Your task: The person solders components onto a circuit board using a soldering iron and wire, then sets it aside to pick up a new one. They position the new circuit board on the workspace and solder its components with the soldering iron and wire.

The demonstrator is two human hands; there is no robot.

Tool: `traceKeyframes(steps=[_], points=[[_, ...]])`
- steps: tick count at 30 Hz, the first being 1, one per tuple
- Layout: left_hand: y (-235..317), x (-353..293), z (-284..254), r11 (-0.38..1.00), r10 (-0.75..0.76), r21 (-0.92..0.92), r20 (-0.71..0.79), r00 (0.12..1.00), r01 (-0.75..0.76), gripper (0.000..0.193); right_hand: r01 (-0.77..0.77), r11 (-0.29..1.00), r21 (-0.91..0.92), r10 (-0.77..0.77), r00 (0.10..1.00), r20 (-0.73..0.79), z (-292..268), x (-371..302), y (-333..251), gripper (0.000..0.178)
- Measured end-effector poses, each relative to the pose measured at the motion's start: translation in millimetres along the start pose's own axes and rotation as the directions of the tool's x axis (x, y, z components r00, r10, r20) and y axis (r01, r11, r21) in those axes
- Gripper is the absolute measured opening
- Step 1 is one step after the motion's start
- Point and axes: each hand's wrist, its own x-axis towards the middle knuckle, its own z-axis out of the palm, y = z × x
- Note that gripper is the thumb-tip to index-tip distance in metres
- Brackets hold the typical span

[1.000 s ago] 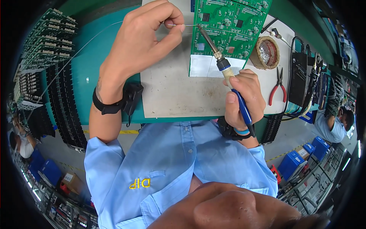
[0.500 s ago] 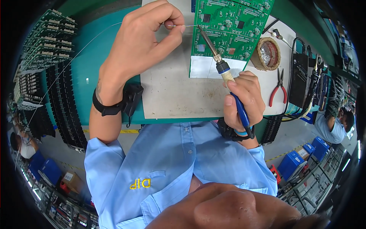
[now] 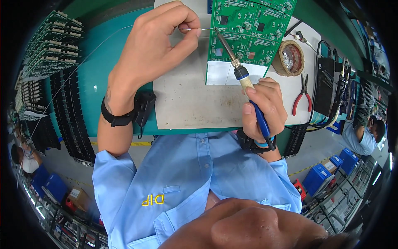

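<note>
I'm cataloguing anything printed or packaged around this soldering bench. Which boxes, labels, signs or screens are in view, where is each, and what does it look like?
White label panel: blank-looking white rectangle on the near edge of the green circuit board.
Cardboard box: brown, with a small white label, on the floor at lower left.
Blue bins: boxy plastic crates on the floor at lower right.
Embroidered yellow mark: on the light blue shirt.
No screens or signs are visible.

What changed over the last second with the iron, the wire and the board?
The soldering iron in the right hand slid its tip toward the left edge of the green circuit board, where the solder wire pinched in the left hand ends. Both grips are unchanged; the red pliers and round tip-cleaner tin stayed put.
</note>
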Motion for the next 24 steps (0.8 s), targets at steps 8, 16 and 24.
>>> traceKeyframes(steps=[8, 16, 24], points=[[0.7, 0.6, 0.8, 1.0, 0.008, -0.007, 0.001, 1.0, -0.008, 0.007, 0.013, 1.0, 0.003, -0.013, 1.0, -0.014, 0.9, 0.7, -0.2, 0.025], [0.4, -0.5, 5.2, 1.0, 0.0, -0.005, -0.004, 1.0, 0.0, 0.007, 0.016, 1.0, 0.006, -0.016, 1.0, -0.023, 2.2, -0.2, 0.1, 0.025], [3.6, 0.0, 2.4, 0.999, -0.031, 0.02, -0.005, 1.0, 0.031, 0.007, 0.009, 1.0, 0.007, -0.009, 1.0, -0.018, -1.5, -1.1, -2.6, 0.024]])
